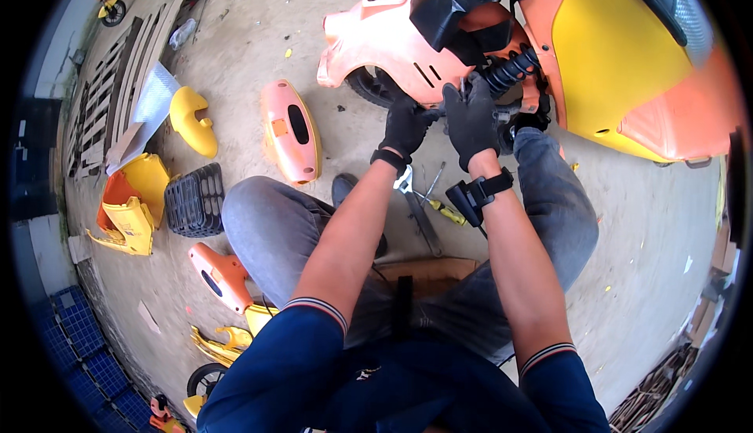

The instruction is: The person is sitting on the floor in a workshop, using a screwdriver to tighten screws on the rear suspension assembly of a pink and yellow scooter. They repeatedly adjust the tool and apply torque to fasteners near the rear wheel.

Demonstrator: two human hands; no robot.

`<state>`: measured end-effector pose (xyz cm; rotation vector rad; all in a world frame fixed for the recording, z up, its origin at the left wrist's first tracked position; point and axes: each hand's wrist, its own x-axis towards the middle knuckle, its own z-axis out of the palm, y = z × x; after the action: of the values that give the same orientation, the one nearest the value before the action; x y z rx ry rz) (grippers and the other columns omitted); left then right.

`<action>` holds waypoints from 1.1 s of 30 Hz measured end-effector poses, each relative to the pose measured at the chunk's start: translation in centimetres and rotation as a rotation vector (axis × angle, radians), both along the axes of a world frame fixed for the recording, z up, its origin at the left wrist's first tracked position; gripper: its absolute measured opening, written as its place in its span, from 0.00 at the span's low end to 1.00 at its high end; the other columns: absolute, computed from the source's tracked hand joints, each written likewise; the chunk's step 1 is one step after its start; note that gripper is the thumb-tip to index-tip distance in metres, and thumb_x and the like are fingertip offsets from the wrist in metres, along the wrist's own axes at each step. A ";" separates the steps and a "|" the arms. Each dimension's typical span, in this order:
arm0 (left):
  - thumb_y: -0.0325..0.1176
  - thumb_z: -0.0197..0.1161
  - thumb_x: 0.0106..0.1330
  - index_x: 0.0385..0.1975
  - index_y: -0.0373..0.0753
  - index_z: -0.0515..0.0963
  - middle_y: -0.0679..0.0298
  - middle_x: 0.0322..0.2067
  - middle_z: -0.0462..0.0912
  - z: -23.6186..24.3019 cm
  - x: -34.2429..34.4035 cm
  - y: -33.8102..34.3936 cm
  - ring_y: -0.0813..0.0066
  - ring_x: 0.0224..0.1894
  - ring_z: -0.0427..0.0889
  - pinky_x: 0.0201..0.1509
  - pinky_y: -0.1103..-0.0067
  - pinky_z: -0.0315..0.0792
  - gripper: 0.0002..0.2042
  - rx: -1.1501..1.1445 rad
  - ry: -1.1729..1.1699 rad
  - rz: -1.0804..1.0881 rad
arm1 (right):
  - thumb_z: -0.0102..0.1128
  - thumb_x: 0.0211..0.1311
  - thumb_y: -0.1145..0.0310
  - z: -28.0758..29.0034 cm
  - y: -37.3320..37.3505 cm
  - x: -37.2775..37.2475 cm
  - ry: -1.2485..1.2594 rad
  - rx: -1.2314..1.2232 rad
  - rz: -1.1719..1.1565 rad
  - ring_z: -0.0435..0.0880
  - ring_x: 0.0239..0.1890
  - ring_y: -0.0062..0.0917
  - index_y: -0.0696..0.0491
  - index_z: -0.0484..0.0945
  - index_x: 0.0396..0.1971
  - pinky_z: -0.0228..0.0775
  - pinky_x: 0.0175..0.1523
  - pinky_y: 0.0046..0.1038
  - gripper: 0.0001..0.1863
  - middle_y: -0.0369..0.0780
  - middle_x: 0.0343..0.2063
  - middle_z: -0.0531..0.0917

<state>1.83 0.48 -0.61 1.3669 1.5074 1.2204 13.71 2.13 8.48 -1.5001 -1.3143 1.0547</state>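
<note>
Both my hands, in black gloves, work low on the pink and yellow scooter (596, 49), below its pink side panel (408, 49) and beside the coiled black shock absorber (510, 72). My left hand (404, 129) has its fingers curled at the panel's lower edge on something dark I cannot make out. My right hand (471, 119) is closed at a small metal piece under the shock, its exact grip unclear. On the floor between my legs lie a large adjustable wrench (423, 221) and a yellow-handled screwdriver (447, 212). Black sheeting (447, 5) covers part of the scooter.
A loose pink panel (282, 111), yellow fender (188, 119), yellow bodywork (137, 213) and black crate (192, 201) lie on concrete (643, 260) to my left, near wooden pallets (102, 103). More scooter parts (220, 272) lie by my left knee; stacked blue crates (86, 339) stand lower left.
</note>
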 end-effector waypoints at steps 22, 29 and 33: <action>0.34 0.62 0.57 0.44 0.37 0.73 0.55 0.42 0.78 -4.0 -0.4 0.0 0.62 0.45 0.76 0.49 0.70 0.69 0.16 0.109 -0.005 0.021 | 0.53 0.55 0.68 4.0 1.1 -8.4 -1.427 0.338 0.790 0.84 0.31 0.32 0.50 0.76 0.38 0.74 0.31 0.35 0.10 0.40 0.27 0.84; 0.33 0.61 0.57 0.44 0.37 0.73 0.56 0.42 0.78 -4.7 0.2 0.0 0.63 0.45 0.76 0.49 0.71 0.69 0.15 0.112 -0.050 0.026 | 0.54 0.52 0.69 3.2 0.6 -7.8 -1.337 0.351 0.790 0.84 0.29 0.33 0.51 0.75 0.34 0.74 0.30 0.35 0.09 0.42 0.25 0.83; 0.33 0.61 0.58 0.44 0.37 0.72 0.56 0.42 0.77 -4.6 0.2 0.1 0.64 0.45 0.76 0.49 0.71 0.69 0.15 0.110 -0.058 0.019 | 0.53 0.53 0.69 3.1 0.8 -8.0 -1.328 0.383 0.731 0.84 0.29 0.33 0.51 0.74 0.35 0.74 0.30 0.35 0.09 0.41 0.25 0.83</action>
<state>2.03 0.62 -5.24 1.3787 1.4348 1.3607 5.68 2.94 11.59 -1.3982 -2.9170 -0.0307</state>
